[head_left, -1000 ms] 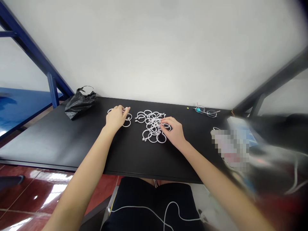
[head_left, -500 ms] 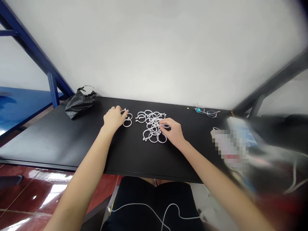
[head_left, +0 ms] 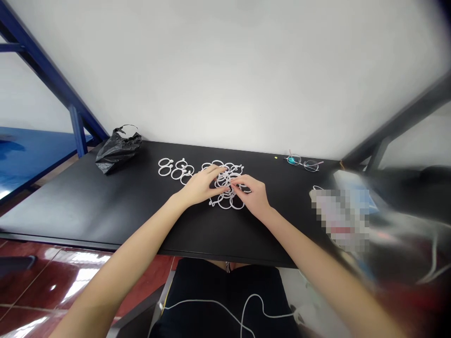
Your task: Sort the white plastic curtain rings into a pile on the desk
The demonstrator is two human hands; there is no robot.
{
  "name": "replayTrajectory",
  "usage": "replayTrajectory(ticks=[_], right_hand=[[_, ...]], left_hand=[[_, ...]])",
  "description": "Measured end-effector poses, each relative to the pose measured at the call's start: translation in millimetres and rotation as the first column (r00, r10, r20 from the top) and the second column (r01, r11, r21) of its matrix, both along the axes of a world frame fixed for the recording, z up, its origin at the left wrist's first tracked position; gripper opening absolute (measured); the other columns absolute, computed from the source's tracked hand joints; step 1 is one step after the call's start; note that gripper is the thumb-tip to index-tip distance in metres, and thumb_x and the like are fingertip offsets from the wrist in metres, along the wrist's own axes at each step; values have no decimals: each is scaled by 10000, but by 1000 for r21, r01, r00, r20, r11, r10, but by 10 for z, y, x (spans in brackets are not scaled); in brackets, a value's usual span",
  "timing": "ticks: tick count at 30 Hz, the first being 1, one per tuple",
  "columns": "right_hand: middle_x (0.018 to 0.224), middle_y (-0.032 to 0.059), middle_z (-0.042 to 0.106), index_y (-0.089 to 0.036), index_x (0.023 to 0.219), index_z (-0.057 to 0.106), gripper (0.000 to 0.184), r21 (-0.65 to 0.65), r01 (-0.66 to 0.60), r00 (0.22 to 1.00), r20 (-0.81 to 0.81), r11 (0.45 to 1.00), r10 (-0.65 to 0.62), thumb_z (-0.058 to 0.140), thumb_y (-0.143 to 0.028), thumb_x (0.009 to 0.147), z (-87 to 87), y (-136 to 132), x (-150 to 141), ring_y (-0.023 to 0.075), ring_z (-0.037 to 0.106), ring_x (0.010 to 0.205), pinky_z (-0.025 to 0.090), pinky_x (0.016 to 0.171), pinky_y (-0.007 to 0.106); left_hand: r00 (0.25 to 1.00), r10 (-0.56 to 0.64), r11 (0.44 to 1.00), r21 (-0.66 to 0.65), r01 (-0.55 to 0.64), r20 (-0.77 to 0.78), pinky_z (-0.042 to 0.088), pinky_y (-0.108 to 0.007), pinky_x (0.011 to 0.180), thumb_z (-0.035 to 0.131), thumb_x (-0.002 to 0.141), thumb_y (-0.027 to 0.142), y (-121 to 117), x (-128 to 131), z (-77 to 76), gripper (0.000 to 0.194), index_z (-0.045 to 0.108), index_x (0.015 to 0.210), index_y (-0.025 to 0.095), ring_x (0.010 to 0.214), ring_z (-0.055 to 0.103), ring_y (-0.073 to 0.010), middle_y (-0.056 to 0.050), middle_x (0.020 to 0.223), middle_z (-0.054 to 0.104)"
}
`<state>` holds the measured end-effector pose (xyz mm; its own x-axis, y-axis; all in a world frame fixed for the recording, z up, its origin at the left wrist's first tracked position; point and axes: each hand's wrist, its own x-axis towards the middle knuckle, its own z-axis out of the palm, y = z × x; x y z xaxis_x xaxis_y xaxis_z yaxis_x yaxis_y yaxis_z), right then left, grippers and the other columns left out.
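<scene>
A pile of white curtain rings [head_left: 237, 203], thin loops with small knobbed ends, lies overlapping on the black table. Over the left side of this pile is my left hand [head_left: 202, 184], its thumb and fingers apart and nothing visibly held. My right hand [head_left: 252, 192] reaches in from the right, thumb and index finger pinched on one white curtain ring in the pile; the fingers partly hide it. To the left, several more rings [head_left: 165, 170] rest in small groups, and my left forearm and hand cover part of the nearest one.
A crumpled black plastic bag [head_left: 118, 151] sits at the back left of the black table [head_left: 105, 206]. Eyeglasses [head_left: 302, 163] lie near the wall at the right. Blurred packages in clear plastic [head_left: 394, 230] stand at the right edge. A white cable [head_left: 197, 300] crosses my lap.
My left hand has moved right, from the separate rings to the pile beside my right hand. The rings it covered at the left now show. My right hand has barely moved.
</scene>
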<state>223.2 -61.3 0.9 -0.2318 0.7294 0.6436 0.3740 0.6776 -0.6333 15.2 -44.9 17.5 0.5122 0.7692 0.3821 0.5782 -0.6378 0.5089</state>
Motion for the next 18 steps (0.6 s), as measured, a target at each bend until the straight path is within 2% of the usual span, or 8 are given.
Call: replayTrajectory(ticks=[3, 6, 11, 18], right_hand=[[883, 36, 745, -257, 805, 693, 112, 7, -26, 1000, -3, 1000, 26, 610, -265, 879, 19, -27, -22, 211, 700, 867, 569, 826, 378], [884, 38, 739, -253, 832, 697, 99, 29, -5, 1000, -20, 1000, 5, 612, -265, 881, 24, -32, -37, 204, 697, 858, 567, 825, 368], [872, 32, 734, -252, 906, 715, 124, -26, 48, 999, 13, 999, -48, 609, -314, 888, 3, -10, -25, 191, 695, 788, 574, 790, 355], [912, 19, 773, -269, 899, 765, 124, -41, 15, 999, -40, 999, -16, 650, -301, 864, -12, 17, 27, 209, 730, 806, 598, 765, 364]], left_hand=[[997, -68, 998, -7, 68, 32, 497, -303, 693, 618, 870, 459, 14, 1, -28, 426, 605, 1202, 193, 715, 574, -149, -66, 994, 624], [993, -82, 997, -5, 82, 83, 501, -292, 689, 634, 860, 456, 38, -15, -31, 401, 628, 1146, 175, 707, 570, -144, -56, 929, 630], [990, -46, 998, -29, 50, 133, 504, -276, 651, 619, 861, 487, 36, -15, -6, 401, 630, 1116, 177, 716, 571, -141, -78, 1007, 643], [987, -43, 997, -57, 52, 155, 508, -267, 643, 620, 855, 509, 32, -23, 5, 426, 635, 1114, 171, 745, 582, -148, -84, 1009, 646]])
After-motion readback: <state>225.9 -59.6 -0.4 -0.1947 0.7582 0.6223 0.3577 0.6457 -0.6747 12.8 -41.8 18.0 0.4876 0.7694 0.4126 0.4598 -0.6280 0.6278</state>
